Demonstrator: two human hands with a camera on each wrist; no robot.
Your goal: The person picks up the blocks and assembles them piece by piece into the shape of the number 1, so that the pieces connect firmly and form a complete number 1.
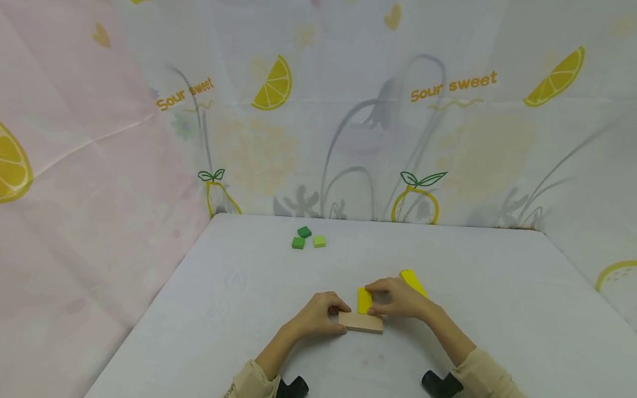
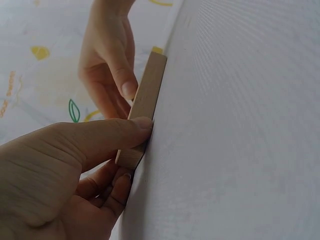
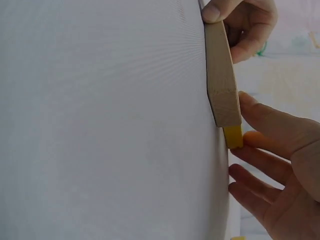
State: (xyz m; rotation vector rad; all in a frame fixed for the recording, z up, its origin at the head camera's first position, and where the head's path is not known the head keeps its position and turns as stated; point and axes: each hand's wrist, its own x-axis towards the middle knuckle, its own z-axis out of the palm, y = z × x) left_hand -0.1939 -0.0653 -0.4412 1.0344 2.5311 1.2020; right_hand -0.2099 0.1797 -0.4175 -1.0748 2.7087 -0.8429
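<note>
While the left hand (image 1: pixel 317 315) pinches the left end of the wooden block (image 1: pixel 360 323), low centre in the head view, the right hand (image 1: pixel 399 298), thumb and finger moderately apart, holds a yellow block (image 1: pixel 364 300) just above, both probably light, stiff, best gripped by opposite sides.

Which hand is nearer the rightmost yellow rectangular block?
Right: the right hand is just in front of that yellow block; the left hand is farther left, gripping the tan rectangular wooden block.

White table (image 1: pixel 209 331); on it, a wooden block (image 1: pixel 360 323), two yellow blocks (image 1: pixel 364 301); three green blocks (image 1: pixel 298 243) (clustered farther back).
</note>
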